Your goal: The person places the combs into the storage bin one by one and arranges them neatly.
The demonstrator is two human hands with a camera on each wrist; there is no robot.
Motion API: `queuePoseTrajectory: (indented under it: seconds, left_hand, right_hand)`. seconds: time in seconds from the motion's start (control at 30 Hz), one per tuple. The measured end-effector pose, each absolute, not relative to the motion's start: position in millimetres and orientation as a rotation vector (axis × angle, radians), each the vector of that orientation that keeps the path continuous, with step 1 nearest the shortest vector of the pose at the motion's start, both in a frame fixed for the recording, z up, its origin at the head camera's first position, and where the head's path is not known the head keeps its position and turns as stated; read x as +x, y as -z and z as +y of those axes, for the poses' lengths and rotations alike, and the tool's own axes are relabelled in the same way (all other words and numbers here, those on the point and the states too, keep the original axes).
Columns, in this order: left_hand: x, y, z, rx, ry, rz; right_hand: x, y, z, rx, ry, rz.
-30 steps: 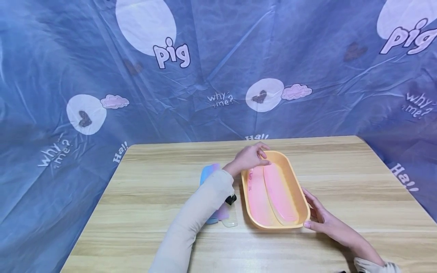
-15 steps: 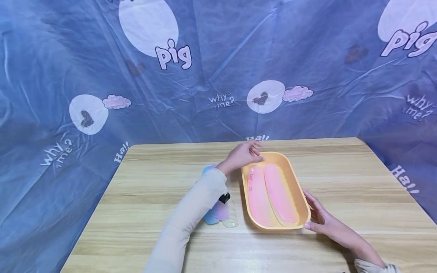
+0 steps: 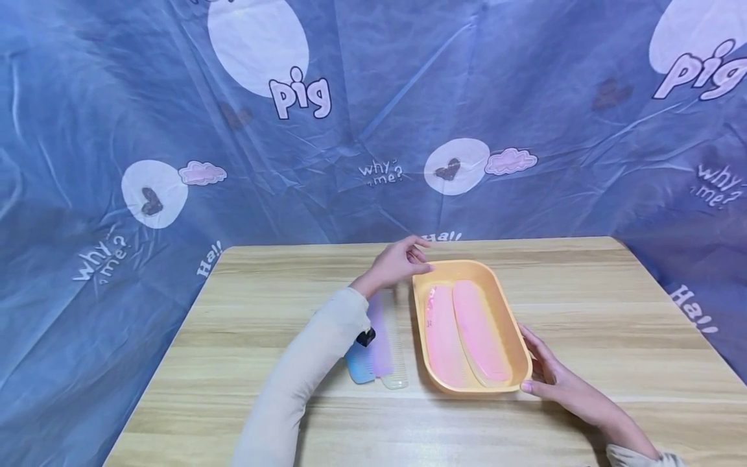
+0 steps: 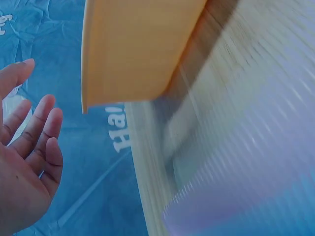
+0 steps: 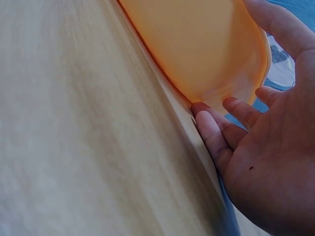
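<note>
Two pink combs (image 3: 480, 337) lay in a tray (image 3: 503, 318), its five-o'clock corner held by the right hand (image 3: 557, 379).
Loose combs (image 3: 382, 347) lay nearer the relaxed left hand (image 3: 397, 261), which held nothing, at its six o'clock, long axes roughly twelve to six.

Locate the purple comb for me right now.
In the head view, the purple comb lies on the wooden table, left of the yellow tray, between the blue comb and the clear comb.
</note>
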State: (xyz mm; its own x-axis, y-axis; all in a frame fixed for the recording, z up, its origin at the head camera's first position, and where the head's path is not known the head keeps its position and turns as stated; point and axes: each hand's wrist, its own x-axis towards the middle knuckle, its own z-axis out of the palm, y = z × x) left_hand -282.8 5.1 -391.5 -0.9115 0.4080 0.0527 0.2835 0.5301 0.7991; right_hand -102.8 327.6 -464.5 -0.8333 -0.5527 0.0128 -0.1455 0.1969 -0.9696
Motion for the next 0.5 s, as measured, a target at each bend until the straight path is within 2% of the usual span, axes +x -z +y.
queuePoseTrajectory:
  seconds: [0.5]
  left_hand:
    - [-286, 394, -31, 0.524, -1.448, 2.597]
  right_hand:
    - [-103, 466, 327, -0.693, 1.687, 2.121]
